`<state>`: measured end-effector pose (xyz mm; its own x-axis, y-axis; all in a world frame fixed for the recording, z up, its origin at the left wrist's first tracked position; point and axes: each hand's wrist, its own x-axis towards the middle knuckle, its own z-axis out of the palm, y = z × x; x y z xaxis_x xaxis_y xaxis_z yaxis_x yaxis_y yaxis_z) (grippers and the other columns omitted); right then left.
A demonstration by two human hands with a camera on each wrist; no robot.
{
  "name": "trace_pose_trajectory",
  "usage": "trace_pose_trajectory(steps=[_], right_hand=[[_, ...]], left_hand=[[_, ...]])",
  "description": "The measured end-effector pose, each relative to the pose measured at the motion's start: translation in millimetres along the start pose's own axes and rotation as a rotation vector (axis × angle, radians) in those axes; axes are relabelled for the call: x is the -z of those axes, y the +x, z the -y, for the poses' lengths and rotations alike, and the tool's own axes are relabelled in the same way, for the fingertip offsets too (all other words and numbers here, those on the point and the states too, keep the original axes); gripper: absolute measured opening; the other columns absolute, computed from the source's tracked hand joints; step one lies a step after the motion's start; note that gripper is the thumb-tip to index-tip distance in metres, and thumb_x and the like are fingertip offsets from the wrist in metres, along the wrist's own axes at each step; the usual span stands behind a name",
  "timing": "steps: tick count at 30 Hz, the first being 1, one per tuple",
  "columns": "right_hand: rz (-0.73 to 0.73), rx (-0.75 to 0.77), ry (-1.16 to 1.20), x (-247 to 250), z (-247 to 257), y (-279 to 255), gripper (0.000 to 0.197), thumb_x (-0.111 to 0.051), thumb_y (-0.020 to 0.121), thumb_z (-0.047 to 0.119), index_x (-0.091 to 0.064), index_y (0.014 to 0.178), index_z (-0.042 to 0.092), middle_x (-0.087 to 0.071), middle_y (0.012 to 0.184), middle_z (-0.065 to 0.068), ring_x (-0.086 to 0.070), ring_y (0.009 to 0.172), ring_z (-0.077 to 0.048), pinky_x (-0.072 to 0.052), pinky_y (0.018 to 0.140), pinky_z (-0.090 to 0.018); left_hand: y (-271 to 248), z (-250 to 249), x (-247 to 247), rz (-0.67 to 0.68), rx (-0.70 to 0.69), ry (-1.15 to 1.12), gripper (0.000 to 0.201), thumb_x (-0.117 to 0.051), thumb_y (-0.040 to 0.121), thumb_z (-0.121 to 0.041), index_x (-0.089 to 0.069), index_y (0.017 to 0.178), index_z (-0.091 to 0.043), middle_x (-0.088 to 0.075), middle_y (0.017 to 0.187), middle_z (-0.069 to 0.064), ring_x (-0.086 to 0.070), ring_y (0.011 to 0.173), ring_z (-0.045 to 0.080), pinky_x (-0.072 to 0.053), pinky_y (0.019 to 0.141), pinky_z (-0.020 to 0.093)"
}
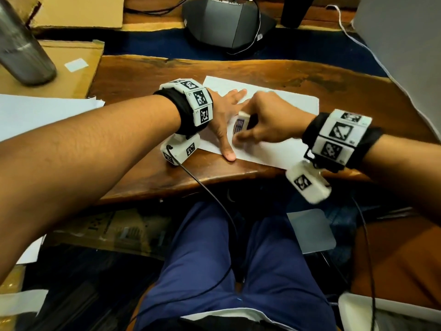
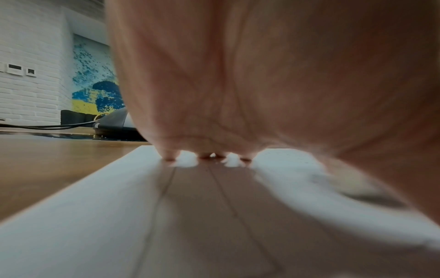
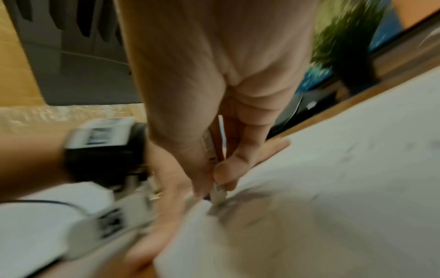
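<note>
Head view: erasing step in hand, paper (image 1: 288,103) on bench (image 1: 262,70).
L hand (image 1: 224,115) flat, pins paper; R hand (image 1: 269,120) pinches eraser (image 1: 241,123), edge on sheet by L thumb. Next, prob.: short strokes, paper held taut.

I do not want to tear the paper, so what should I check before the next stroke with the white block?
1. Left hand flat on paper: ok.
2. Right hand grips block: ok.
3. Block tip touches paper: ok, seen in the right wrist view.
4. Paper wholly on desk: cannot tell; its near right corner is hidden by the wrist camera.
5. Marks under the block: cannot tell, blurred.
6. Left hand clear of the stroke: probably not ok; it lies close beside the block.
</note>
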<state>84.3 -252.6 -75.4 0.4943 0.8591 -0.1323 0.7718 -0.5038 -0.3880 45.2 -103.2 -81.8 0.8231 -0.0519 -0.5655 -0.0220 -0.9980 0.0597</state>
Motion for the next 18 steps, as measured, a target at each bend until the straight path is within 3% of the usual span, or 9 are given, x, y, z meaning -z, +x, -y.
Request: trace_pose_trajectory(steps=[3, 7, 9, 11, 13, 15, 18], right_hand=[[-0.119, -0.098, 0.002, 7.6, -14.9, 6.5, 0.018, -0.084, 0.077, 0.03, -0.072, 0.08, 0.017, -0.065, 0.068, 0.006, -0.061, 0.064, -0.008, -0.041, 0.051, -0.015], [0.023, 0.063, 0.003, -7.4, -1.4, -6.0, 0.018, -0.084, 0.077, 0.03, -0.073, 0.077, 0.015, -0.067, 0.067, 0.006, -0.059, 0.053, -0.002, -0.042, 0.049, -0.01], [-0.022, -0.002, 0.027, 0.1, -8.1, -1.5, 0.019, -0.084, 0.077, 0.031, -0.075, 0.082, 0.015, -0.072, 0.074, 0.002, -0.059, 0.055, -0.001, -0.042, 0.048, -0.008], [-0.075, -0.026, 0.023, 3.1, -11.7, 1.7, 0.018, -0.084, 0.077, 0.03, -0.075, 0.083, 0.016, -0.074, 0.078, -0.001, -0.058, 0.057, 0.0, -0.04, 0.047, -0.007], [-0.027, 0.035, 0.006, -4.8, -6.1, -1.2, 0.018, -0.084, 0.076, 0.03, -0.074, 0.08, 0.016, -0.07, 0.071, 0.004, -0.058, 0.055, -0.001, -0.04, 0.048, -0.009], [0.026, 0.069, 0.009, -7.8, -2.7, -6.7, 0.019, -0.084, 0.076, 0.033, -0.072, 0.078, 0.017, -0.066, 0.066, 0.009, -0.059, 0.054, -0.002, -0.042, 0.049, -0.011], [-0.037, -0.038, 0.041, 2.0, -13.7, -3.5, 0.024, -0.083, 0.077, 0.034, -0.077, 0.084, 0.013, -0.074, 0.076, 0.001, -0.067, 0.065, -0.007, -0.046, 0.051, -0.012]], left_hand=[[1.5, -2.3, -0.7, 0.005, 0.023, 0.028, 0.141, -0.082, 0.054, -0.067, 0.013, 0.153, -0.037, 0.029, 0.159, -0.002, 0.017, 0.148, 0.025, 0.002, 0.116, 0.056], [4.5, 0.4, -2.3, -0.015, 0.027, -0.001, 0.151, -0.086, 0.05, -0.066, 0.022, 0.151, -0.032, 0.03, 0.159, -0.004, 0.017, 0.148, 0.024, 0.003, 0.118, 0.055], [9.9, 1.8, -2.8, 0.005, -0.008, 0.02, 0.152, -0.083, 0.042, -0.074, 0.017, 0.152, -0.038, 0.031, 0.158, -0.004, 0.021, 0.148, 0.024, 0.003, 0.118, 0.059], [10.6, 2.0, -3.0, 0.004, -0.012, 0.023, 0.148, -0.083, 0.044, -0.073, 0.012, 0.153, -0.04, 0.029, 0.159, -0.003, 0.019, 0.148, 0.026, 0.003, 0.118, 0.059], [8.5, 3.3, -3.2, -0.005, 0.013, -0.002, 0.15, -0.085, 0.047, -0.067, 0.016, 0.153, -0.035, 0.03, 0.159, -0.002, 0.019, 0.148, 0.025, 0.003, 0.119, 0.057], [11.7, 4.3, -4.0, 0.005, -0.003, 0.023, 0.159, -0.084, 0.039, -0.073, 0.021, 0.151, -0.032, 0.034, 0.157, -0.003, 0.025, 0.146, 0.022, 0.003, 0.119, 0.059], [18.9, 6.6, -3.9, 0.023, 0.002, 0.033, 0.16, -0.083, 0.039, -0.076, 0.023, 0.151, -0.032, 0.035, 0.156, -0.004, 0.026, 0.146, 0.02, 0.003, 0.119, 0.058]])
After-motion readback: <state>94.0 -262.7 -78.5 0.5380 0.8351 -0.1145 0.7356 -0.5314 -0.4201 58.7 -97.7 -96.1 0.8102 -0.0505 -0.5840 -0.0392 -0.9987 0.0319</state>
